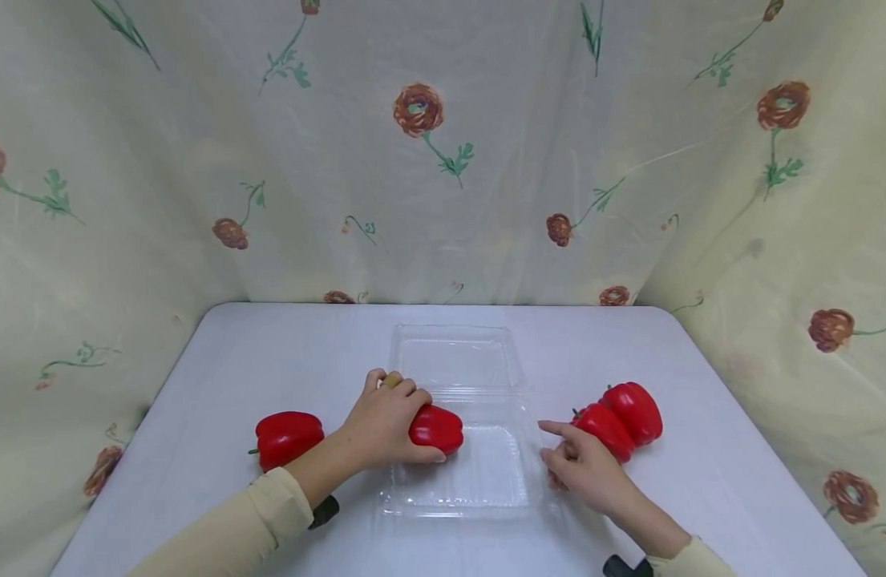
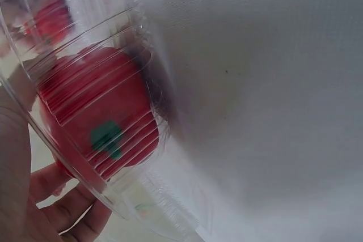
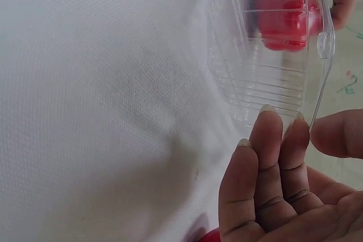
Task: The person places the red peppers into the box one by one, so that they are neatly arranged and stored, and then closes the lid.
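My left hand (image 1: 388, 425) grips a red bell pepper (image 1: 437, 429) from above, thumb on the near side, at the left part of a clear plastic clamshell container (image 1: 495, 469). Through the ridged wall in the left wrist view, the green stem end of this pepper (image 2: 99, 111) shows. The container's lid (image 1: 453, 361) lies folded back behind its base. At the right wall stands my right hand (image 1: 583, 473), holding nothing. Its index finger points toward the container and the others bend loosely. In the right wrist view its fingertips (image 3: 266, 126) overlap the container's edge.
A red bell pepper (image 1: 289, 435) lies left of the container, beside my left forearm. Two more, a nearer pepper (image 1: 603, 430) and a farther pepper (image 1: 636, 410), lie together beyond my right hand. The white table (image 1: 269, 353) meets a flowered curtain (image 1: 486, 240) at its back edge.
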Demonstrator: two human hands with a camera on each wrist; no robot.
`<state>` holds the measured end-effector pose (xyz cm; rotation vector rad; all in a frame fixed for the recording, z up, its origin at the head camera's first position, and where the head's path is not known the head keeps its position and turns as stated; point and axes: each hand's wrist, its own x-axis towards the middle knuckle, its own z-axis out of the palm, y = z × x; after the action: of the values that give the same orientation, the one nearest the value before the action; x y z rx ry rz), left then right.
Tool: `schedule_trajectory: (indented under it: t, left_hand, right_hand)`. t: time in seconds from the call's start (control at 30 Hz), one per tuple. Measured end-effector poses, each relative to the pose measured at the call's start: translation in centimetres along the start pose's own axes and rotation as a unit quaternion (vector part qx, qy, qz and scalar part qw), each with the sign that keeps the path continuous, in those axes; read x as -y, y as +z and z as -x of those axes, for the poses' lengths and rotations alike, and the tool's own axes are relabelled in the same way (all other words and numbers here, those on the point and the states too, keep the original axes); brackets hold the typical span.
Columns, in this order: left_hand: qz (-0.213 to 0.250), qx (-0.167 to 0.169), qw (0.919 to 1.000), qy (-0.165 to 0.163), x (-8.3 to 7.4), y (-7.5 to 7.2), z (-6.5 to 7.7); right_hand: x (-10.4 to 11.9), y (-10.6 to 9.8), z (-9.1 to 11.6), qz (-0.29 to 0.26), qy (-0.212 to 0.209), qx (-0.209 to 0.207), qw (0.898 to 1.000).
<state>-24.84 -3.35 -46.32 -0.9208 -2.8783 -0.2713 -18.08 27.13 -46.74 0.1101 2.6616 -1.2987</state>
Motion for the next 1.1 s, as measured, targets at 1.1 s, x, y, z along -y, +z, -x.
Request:
schedule_trajectory:
  t: [1.1]
  left_hand:
    - [-0.002, 0.008, 0.9999, -0.009, -0.09, -0.51, 0.56]
  right_hand:
    - [-0.03, 0.04, 0.00, -0.005, -0.001, 0.000, 1.000]
